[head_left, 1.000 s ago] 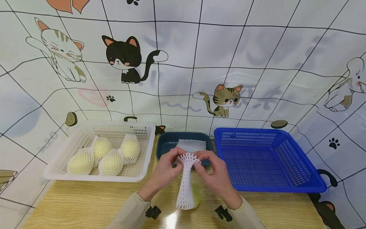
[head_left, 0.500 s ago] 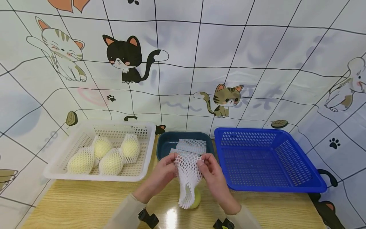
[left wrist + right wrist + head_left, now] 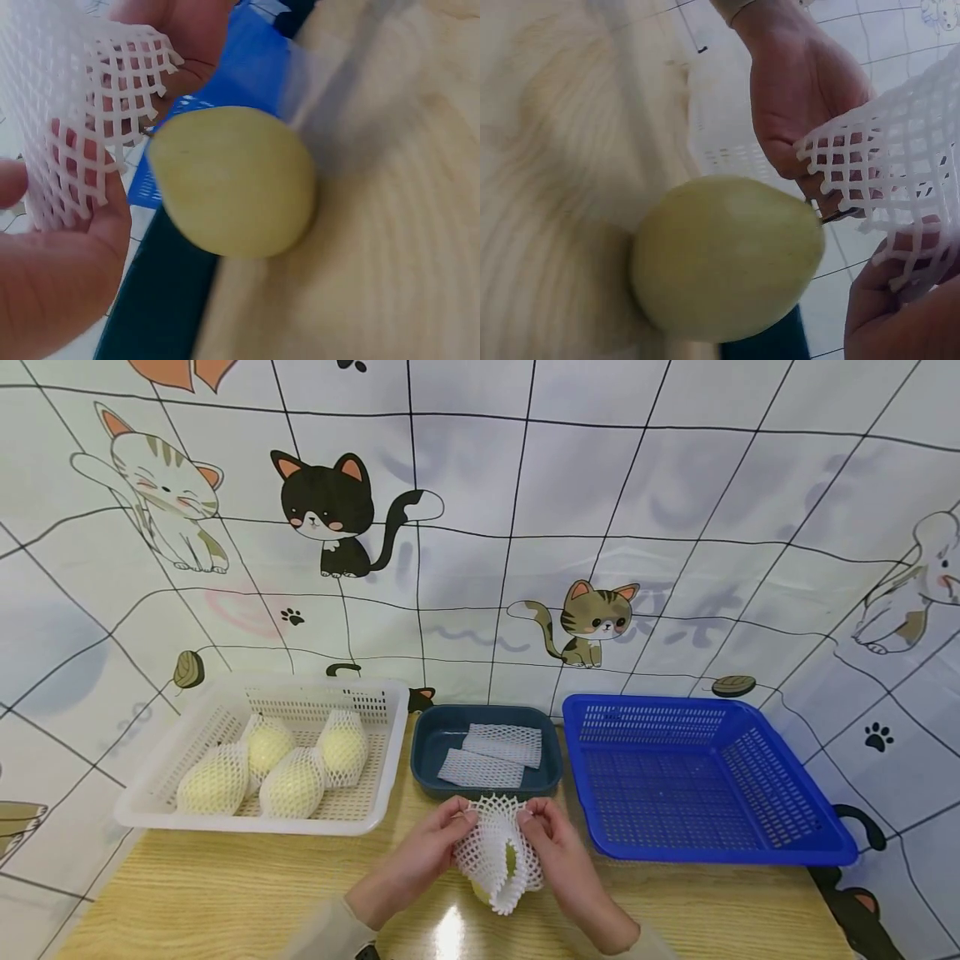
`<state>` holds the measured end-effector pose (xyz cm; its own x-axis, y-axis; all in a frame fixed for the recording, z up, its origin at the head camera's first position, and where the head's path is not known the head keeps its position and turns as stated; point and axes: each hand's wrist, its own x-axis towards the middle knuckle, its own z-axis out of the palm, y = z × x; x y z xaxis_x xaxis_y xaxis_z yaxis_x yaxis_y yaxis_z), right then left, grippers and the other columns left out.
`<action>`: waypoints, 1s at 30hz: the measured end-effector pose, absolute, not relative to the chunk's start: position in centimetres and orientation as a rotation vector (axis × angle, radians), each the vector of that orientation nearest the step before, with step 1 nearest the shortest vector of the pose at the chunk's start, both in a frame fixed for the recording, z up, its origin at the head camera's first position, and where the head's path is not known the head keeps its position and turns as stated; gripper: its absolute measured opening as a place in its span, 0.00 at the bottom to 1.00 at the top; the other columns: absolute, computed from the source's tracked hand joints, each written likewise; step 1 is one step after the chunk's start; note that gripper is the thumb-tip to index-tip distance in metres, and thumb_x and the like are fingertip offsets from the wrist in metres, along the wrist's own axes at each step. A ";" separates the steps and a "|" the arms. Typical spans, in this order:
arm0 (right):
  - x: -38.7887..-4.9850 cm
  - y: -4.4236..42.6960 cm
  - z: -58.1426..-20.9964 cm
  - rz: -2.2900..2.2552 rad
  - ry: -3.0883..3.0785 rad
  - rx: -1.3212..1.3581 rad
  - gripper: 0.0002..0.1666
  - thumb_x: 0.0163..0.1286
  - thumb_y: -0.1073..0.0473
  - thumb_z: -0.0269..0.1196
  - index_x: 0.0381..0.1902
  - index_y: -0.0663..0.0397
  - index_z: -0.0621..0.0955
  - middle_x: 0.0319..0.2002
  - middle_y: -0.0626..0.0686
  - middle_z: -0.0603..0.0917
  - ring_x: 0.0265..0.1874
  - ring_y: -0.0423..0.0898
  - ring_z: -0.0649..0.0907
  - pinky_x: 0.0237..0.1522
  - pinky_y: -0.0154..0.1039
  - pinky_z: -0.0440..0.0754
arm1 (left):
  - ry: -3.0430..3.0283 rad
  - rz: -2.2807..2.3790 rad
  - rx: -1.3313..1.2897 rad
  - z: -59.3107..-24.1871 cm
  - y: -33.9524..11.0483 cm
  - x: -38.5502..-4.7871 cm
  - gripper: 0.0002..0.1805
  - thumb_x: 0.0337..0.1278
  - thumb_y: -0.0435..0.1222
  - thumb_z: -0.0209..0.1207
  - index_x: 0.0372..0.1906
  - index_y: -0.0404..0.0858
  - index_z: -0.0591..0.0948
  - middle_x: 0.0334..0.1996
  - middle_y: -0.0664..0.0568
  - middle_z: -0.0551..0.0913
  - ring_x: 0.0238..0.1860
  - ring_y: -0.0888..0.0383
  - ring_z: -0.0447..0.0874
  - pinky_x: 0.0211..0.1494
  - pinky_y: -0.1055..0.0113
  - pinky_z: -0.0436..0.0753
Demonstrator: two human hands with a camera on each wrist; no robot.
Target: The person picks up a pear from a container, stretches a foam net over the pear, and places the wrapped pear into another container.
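Note:
A white foam fruit net (image 3: 483, 852) is held spread between both hands, its lower mouth open over a yellow-green pear. My left hand (image 3: 420, 860) pinches its upper left edge, and my right hand (image 3: 566, 864) pinches the upper right edge. Bare and upright on the table, the pear (image 3: 236, 184) has its stem at the net's toothed mouth in the left wrist view. From the right wrist view, the pear (image 3: 724, 262) is still outside the net, its body uncovered. The net hides most of it from the head camera.
At the left, a white basket (image 3: 247, 827) holds several netted pears (image 3: 292, 785). Behind my hands is a dark teal tray (image 3: 427, 743) with flat foam nets (image 3: 480, 768). A blue basket (image 3: 712, 856) stands at the right on the wooden table (image 3: 247, 893).
Both hands have lowered toward me with the net. The net has gone from bunched and narrow to spread wide, its lower mouth opened above the pear. The tray's flat nets are now uncovered.

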<state>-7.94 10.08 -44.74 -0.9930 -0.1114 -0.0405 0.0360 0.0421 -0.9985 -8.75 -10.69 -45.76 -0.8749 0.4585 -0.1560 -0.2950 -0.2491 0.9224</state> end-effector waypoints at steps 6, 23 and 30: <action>-7.9 10.5 -46.8 -2.058 2.207 -0.029 0.09 0.78 0.64 0.58 0.46 0.67 0.74 0.32 0.49 0.75 0.32 0.39 0.76 0.36 0.31 0.73 | 1.641 2.121 0.088 -47.9 -10.3 -8.2 0.14 0.80 0.41 0.52 0.52 0.34 0.71 0.40 0.53 0.83 0.40 0.61 0.83 0.42 0.67 0.83; -8.9 11.2 -50.4 -1.904 2.294 -0.045 0.05 0.77 0.66 0.58 0.44 0.65 0.75 0.28 0.48 0.72 0.26 0.38 0.72 0.32 0.30 0.69 | 2.006 1.980 0.034 -50.6 -9.6 -7.7 0.14 0.82 0.40 0.49 0.46 0.30 0.74 0.28 0.54 0.76 0.31 0.60 0.76 0.36 0.70 0.75; -9.1 11.6 -51.1 -1.777 2.386 -0.118 0.04 0.79 0.66 0.56 0.44 0.65 0.74 0.29 0.48 0.72 0.27 0.37 0.71 0.33 0.31 0.70 | 2.219 1.848 0.138 -51.8 -9.7 -7.9 0.12 0.80 0.39 0.51 0.44 0.31 0.74 0.27 0.55 0.78 0.29 0.61 0.76 0.34 0.68 0.76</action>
